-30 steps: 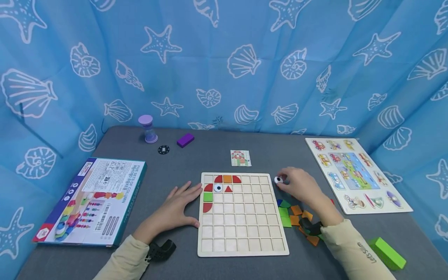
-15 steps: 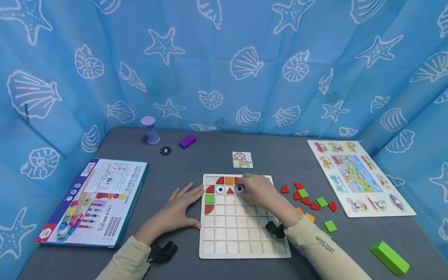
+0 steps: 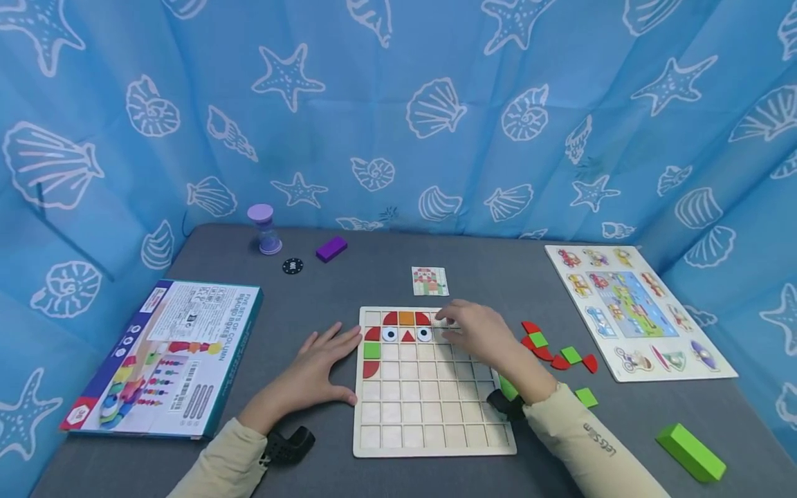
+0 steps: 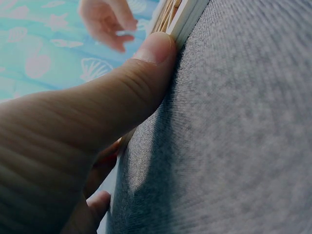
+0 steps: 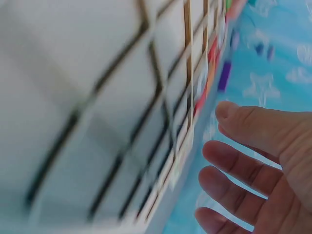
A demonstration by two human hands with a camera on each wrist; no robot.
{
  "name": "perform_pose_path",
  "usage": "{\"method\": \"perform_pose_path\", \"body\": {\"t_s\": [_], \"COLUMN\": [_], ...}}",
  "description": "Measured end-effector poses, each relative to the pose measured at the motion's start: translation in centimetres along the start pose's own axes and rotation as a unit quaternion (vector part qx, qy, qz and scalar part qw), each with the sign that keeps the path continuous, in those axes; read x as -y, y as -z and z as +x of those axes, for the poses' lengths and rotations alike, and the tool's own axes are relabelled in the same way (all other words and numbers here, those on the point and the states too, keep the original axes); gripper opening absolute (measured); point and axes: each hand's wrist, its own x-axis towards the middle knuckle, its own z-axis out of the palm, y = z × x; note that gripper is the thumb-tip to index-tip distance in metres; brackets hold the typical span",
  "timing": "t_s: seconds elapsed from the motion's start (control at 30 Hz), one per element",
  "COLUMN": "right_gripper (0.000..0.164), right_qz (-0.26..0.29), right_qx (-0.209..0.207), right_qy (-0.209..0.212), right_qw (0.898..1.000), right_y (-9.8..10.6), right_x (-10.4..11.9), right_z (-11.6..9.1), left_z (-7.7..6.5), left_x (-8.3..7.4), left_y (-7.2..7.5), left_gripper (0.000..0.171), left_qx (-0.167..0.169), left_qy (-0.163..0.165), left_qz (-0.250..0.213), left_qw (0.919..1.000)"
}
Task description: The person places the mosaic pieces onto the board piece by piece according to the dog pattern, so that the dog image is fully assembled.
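A wooden grid board (image 3: 432,415) lies in the middle of the table in the head view. In its upper left cells sit two round eye pieces (image 3: 424,334), a red triangle (image 3: 407,337), an orange square (image 3: 406,318), a green square (image 3: 371,351) and several red quarter-circles (image 3: 370,369). My left hand (image 3: 314,370) is spread along the board's left edge, the thumb (image 4: 153,48) against its side in the left wrist view. Over the upper right cells hovers my right hand (image 3: 482,335), its fingers (image 5: 226,183) relaxed and apart with nothing between them.
Loose red pieces (image 3: 543,353) and green squares (image 3: 571,355) lie right of the board. A small pattern card (image 3: 429,281) is behind it. Around stand a boxed toy (image 3: 165,360), a picture puzzle (image 3: 641,311), a green block (image 3: 691,453), a purple block (image 3: 331,249) and an hourglass (image 3: 265,228).
My right hand has brought an eye piece from beside the board to the cell right of the triangle, let go of it and moved slightly right. The left hand stays put.
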Motion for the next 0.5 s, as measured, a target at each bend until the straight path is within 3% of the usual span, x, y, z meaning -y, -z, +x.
{"method": "perform_pose_path", "body": {"t_s": [0.13, 0.27, 0.4, 0.5], "right_gripper": [0.026, 0.023, 0.029, 0.035], "right_qz": [0.008, -0.005, -0.006, 0.002], "right_qx": [-0.014, 0.003, 0.044, 0.061], "right_qy": [-0.032, -0.100, -0.164, -0.177], "right_qw": [0.999, 0.995, 0.986, 0.982], "right_y": [1.2, 1.8, 1.8, 1.4], "right_x": [-3.3, -6.3, -7.8, -8.1], "right_z": [-1.6, -3.0, -3.6, -3.6], "left_z": [0.1, 0.1, 0.1, 0.1], "left_x": [0.0, 0.1, 0.2, 0.2], "left_y": [0.0, 0.0, -0.1, -0.2], "left_gripper": [0.100, 0.100, 0.100, 0.100], "left_qx": [-0.002, -0.004, -0.002, -0.001], "left_qy": [0.001, 0.003, 0.004, 0.001], "left_qz": [0.007, 0.010, 0.006, 0.000], "left_qw": [1.0000, 0.9999, 1.0000, 1.0000]}}
